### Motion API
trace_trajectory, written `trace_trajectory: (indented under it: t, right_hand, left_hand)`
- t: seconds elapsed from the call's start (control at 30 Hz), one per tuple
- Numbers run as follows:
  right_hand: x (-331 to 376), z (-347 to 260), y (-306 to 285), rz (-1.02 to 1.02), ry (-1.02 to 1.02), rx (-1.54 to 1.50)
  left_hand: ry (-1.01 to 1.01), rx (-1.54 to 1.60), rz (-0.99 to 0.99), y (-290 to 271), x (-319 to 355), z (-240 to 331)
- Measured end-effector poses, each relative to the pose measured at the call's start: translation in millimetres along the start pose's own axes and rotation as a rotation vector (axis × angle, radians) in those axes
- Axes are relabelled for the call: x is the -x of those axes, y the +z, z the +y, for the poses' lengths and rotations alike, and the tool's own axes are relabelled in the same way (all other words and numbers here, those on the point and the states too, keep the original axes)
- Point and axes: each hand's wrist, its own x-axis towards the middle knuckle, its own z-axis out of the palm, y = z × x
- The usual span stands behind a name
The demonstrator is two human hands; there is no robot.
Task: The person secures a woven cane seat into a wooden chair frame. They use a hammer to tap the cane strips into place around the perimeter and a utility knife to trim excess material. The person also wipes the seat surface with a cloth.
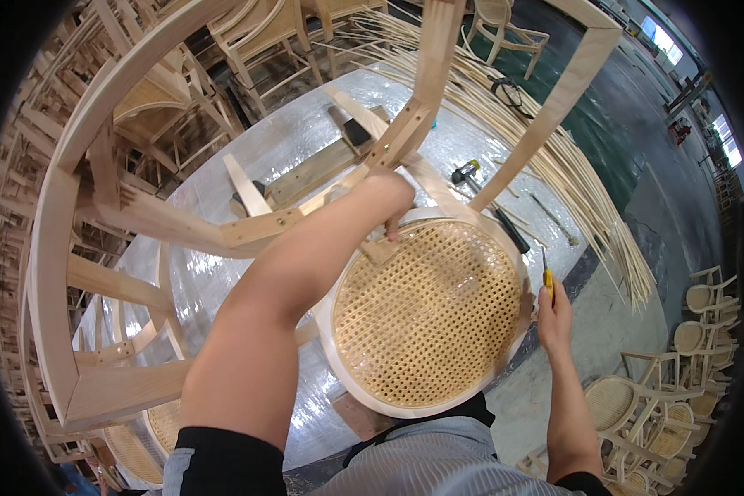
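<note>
A pale wooden chair frame [99, 107] lies tipped on a silver-covered table [223, 281], its round woven cane seat [426, 314] facing me. My left hand [386, 198] reaches over the seat's far rim and presses a small wooden block [380, 250] against the cane, fingers curled around it. At the seat's right edge, my right hand [554, 312] is closed around a yellow-handled tool [546, 281] whose thin tip points at the rim. A white rim [339, 372] rings the cane.
A yellow-and-black hammer [465, 172], a dark-handled tool [511, 230] and wooden blocks [244, 186] lie on the table. Long cane strips [570, 174] fan across the right. Finished cane chairs [694, 331] stand lower right, bare frames [248, 41] stacked at the back.
</note>
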Motion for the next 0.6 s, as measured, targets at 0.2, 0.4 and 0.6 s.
trace_trajectory:
  t: [0.2, 0.4, 0.6]
  right_hand:
    - [-166, 57, 30, -0.033, -0.198, 0.389]
    - [-254, 52, 39, 0.041, -0.536, 0.416]
    - [-149, -69, 46, -0.393, -1.007, -0.273]
  left_hand:
    - [-0.152, 0.080, 0.022, -3, 10, 9]
    - [-0.303, 0.241, 0.055, 0, 28, 5]
    - [-0.519, 0.369, 0.003, 36, 54, 10]
